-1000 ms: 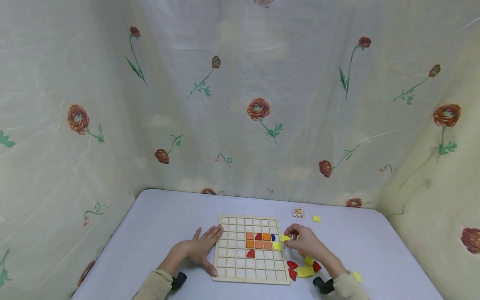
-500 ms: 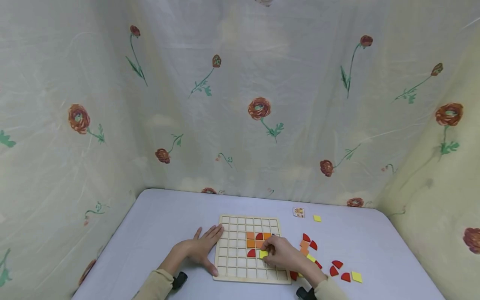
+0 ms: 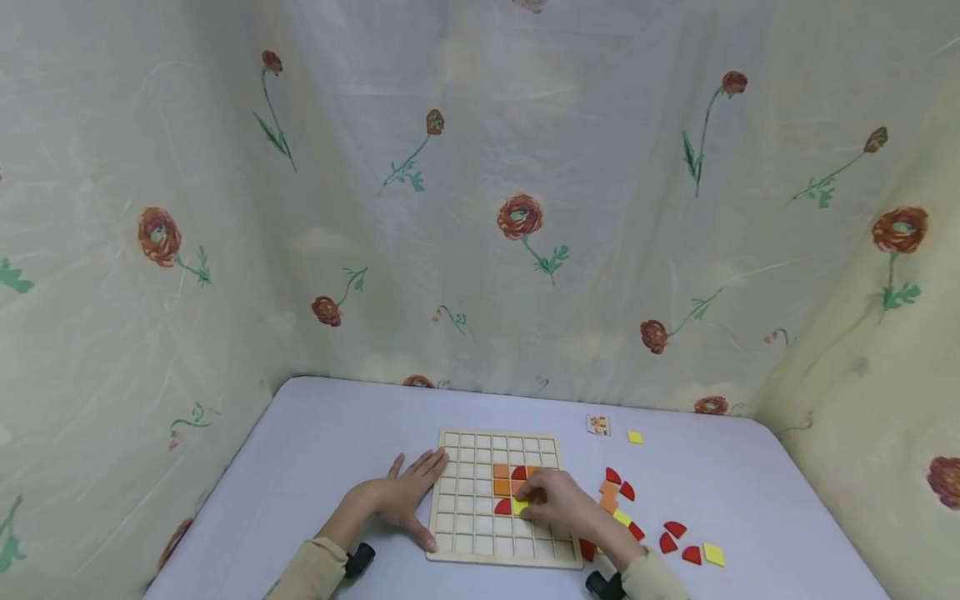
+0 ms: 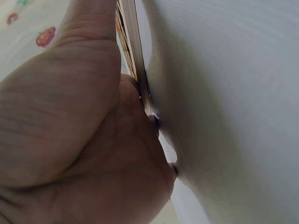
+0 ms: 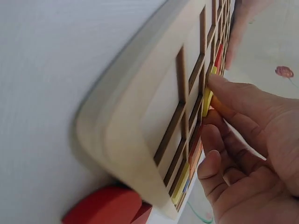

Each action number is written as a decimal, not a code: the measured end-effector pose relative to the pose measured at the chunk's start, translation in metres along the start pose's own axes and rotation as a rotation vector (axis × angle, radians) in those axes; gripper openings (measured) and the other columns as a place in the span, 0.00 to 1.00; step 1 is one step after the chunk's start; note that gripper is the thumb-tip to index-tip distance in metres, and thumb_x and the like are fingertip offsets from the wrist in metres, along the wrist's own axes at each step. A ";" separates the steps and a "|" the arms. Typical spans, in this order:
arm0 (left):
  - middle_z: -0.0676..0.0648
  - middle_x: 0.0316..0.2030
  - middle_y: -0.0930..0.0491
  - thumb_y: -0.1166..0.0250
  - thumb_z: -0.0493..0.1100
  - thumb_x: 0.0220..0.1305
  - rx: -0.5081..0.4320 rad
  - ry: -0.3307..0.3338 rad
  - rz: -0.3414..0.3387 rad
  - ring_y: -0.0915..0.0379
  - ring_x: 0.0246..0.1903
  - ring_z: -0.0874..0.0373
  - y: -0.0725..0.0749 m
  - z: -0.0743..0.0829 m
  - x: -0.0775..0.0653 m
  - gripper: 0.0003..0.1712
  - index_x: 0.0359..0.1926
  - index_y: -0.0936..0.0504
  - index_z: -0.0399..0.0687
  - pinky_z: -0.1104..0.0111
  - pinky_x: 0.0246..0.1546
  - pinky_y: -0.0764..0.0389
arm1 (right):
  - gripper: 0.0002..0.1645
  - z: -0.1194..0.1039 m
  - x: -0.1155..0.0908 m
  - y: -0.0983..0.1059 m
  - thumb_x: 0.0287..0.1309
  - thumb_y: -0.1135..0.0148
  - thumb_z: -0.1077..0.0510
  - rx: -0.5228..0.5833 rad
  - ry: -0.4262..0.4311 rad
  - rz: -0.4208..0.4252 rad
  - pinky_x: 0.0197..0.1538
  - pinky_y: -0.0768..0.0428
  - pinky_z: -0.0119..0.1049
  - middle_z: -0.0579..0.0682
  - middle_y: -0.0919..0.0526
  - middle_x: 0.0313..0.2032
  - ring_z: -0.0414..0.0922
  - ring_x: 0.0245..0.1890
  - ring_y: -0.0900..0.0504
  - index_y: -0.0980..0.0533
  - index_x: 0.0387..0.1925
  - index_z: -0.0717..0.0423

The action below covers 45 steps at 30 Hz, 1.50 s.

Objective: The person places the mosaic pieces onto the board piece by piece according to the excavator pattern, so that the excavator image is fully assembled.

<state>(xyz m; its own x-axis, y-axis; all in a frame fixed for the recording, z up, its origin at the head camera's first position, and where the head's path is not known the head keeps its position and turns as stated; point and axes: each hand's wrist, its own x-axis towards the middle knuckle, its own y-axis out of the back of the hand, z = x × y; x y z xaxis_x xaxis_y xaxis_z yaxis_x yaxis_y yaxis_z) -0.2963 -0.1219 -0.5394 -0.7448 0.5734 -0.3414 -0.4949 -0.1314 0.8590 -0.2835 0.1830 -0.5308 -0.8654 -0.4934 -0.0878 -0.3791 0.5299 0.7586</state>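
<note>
A wooden grid board [image 3: 465, 526] lies on the table, holding several coloured tiles. My left hand [image 3: 403, 502] is spread flat along its left side, fingertips and thumb at the frame. My right hand [image 3: 564, 505] pinches a yellow square tile [image 3: 520, 507] between thumb and index finger, low over a cell just right of a red quarter-circle piece [image 3: 502, 506]. In the right wrist view this yellow tile [image 5: 208, 100] stands tilted at the grid, and the other fingers are curled. Orange tiles [image 3: 501, 487] fill cells behind it; my right hand hides some pieces at the board's right side.
Red quarter-circle pieces [image 3: 675, 529], a yellow square [image 3: 714, 555] and orange pieces [image 3: 609, 497] lie right of the board. Farther back are a small printed card [image 3: 597, 425] and another yellow square [image 3: 635, 437]. A flowered curtain [image 3: 420, 250] surrounds the table.
My right hand has carried the yellow tile left from the board's right edge to the cell beside the red quarter-circle, lowering it lately. My left hand has stayed in place.
</note>
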 end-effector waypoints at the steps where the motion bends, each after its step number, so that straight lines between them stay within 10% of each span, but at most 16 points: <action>1: 0.46 0.77 0.68 0.28 0.73 0.39 0.000 0.000 0.000 0.74 0.76 0.49 0.000 0.000 0.000 0.77 0.77 0.64 0.46 0.41 0.71 0.68 | 0.09 0.000 0.000 0.000 0.53 0.29 0.57 -0.001 -0.002 0.000 0.36 0.25 0.27 0.42 0.19 0.34 0.40 0.33 0.26 0.17 0.38 0.50; 10: 0.45 0.77 0.68 0.28 0.72 0.39 0.008 -0.010 0.001 0.74 0.76 0.48 0.003 0.003 -0.002 0.76 0.77 0.64 0.45 0.39 0.70 0.68 | 0.11 0.002 -0.005 0.005 0.51 0.28 0.54 0.028 -0.011 0.055 0.36 0.25 0.28 0.42 0.20 0.34 0.41 0.34 0.26 0.18 0.38 0.49; 16: 0.44 0.77 0.66 0.27 0.70 0.40 -0.001 -0.013 0.004 0.73 0.76 0.47 0.004 0.007 -0.004 0.76 0.76 0.63 0.44 0.40 0.70 0.67 | 0.11 0.015 -0.012 0.032 0.53 0.29 0.55 0.083 -0.102 0.254 0.35 0.27 0.28 0.45 0.21 0.34 0.41 0.35 0.27 0.21 0.37 0.52; 28: 0.45 0.77 0.66 0.27 0.70 0.40 -0.002 -0.005 0.003 0.73 0.76 0.48 0.002 0.005 -0.004 0.76 0.76 0.63 0.44 0.40 0.71 0.67 | 0.19 0.103 -0.018 0.096 0.57 0.36 0.55 0.061 -0.423 0.574 0.32 0.28 0.31 0.56 0.26 0.35 0.48 0.34 0.29 0.30 0.43 0.64; 39: 0.44 0.77 0.67 0.27 0.70 0.41 -0.001 -0.025 -0.001 0.73 0.76 0.46 0.002 0.004 -0.003 0.76 0.76 0.64 0.44 0.38 0.70 0.68 | 0.33 0.150 -0.013 0.099 0.60 0.37 0.44 0.181 -0.685 0.564 0.39 0.28 0.37 0.63 0.27 0.44 0.54 0.41 0.30 0.33 0.52 0.67; 45: 0.45 0.77 0.68 0.27 0.71 0.40 0.000 -0.022 0.003 0.74 0.76 0.47 0.002 0.003 -0.002 0.77 0.76 0.65 0.45 0.39 0.70 0.68 | 0.27 0.155 -0.006 0.100 0.61 0.36 0.49 0.144 -0.668 0.559 0.38 0.27 0.39 0.63 0.26 0.40 0.54 0.38 0.29 0.31 0.48 0.68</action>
<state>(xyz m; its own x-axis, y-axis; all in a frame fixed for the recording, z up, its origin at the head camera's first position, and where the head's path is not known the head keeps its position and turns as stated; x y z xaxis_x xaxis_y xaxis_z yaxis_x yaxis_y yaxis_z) -0.2943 -0.1211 -0.5357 -0.7359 0.5909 -0.3306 -0.4931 -0.1332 0.8597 -0.3668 0.3460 -0.5547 -0.9301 0.3465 -0.1220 0.1581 0.6773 0.7185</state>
